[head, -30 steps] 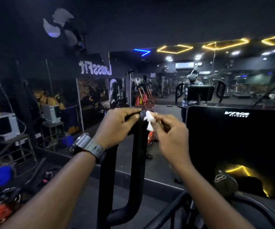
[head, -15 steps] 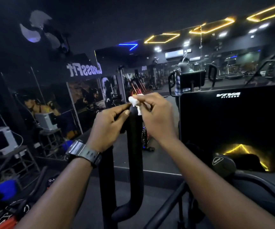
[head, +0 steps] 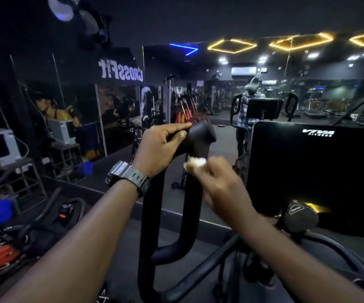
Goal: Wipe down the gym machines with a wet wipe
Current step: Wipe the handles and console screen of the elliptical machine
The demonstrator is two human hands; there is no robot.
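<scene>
Just below the left fingers, the right hand [head: 220, 184] pinches a small white wet wipe [head: 195, 163] against the near face of the black looped handle [head: 195, 193]. That hand is blurred, so how each finger lies I cannot tell, only that the wad peeps out at the fingertips. Half a second ago the wipe sat up at the very crown of the loop, level with the left thumb; now it has dropped under the crown onto the right-hand upright. I take it the top is done and a downward stroke along the bar has begun, with most of the length down to the lower bend not yet wiped.

The left hand [head: 161, 147] is curled round the top of the loop, thumb laid along the crown and fingers wrapped beneath, steadying it; a grey watch [head: 128, 177] sits on that wrist.

To the right of the wiping fingers stands the machine's dark console [head: 316, 169], marked VIVA FITNESS, seemingly untouched. Beyond the fingers, the mirror wall [head: 119, 101] reflects reversed CROSSFIT lettering and rows of other machines.
</scene>
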